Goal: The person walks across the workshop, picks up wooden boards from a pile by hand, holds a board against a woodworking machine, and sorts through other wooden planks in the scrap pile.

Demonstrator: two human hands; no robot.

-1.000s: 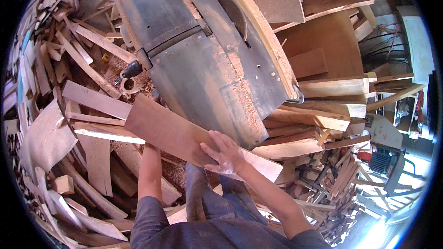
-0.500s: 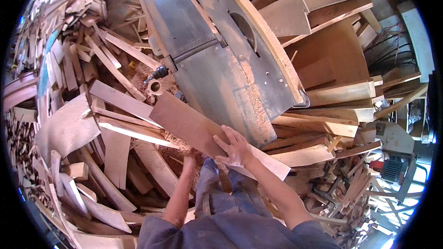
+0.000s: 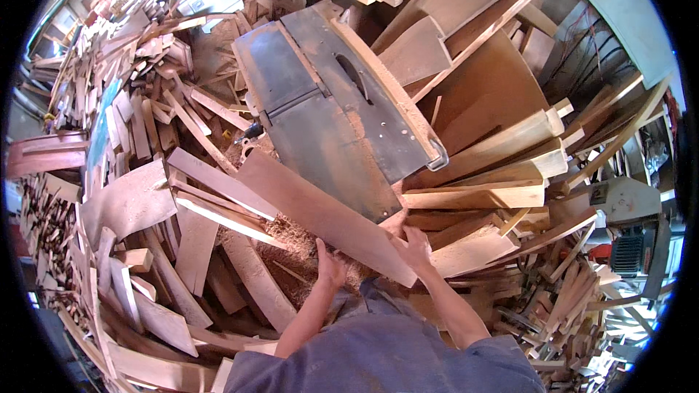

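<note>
A long flat wooden board (image 3: pixel 320 212) slants across in front of me, its far left end over the near left side of a sawdust-covered saw table (image 3: pixel 313 138). My left hand (image 3: pixel 331 266) grips the board's near edge, with its fingers partly hidden underneath. Near the board's right end, my right hand (image 3: pixel 413 246) is closed around it, fingers at the far edge. The slotted blade opening (image 3: pixel 353 78) lies farther up the table, beside a long wooden fence (image 3: pixel 386 76).
Offcuts and planks (image 3: pixel 193 255) crowd the floor at left. Thick boards (image 3: pixel 480 195) lean right of the table, below a large brown panel (image 3: pixel 480 91). A motor (image 3: pixel 628 253) stands at far right. Sawdust (image 3: pixel 291 233) is heaped under the board.
My right hand has slid from the board's upper face to its right end and now grips it. The board sits a little lower and more steeply slanted; the view has shifted.
</note>
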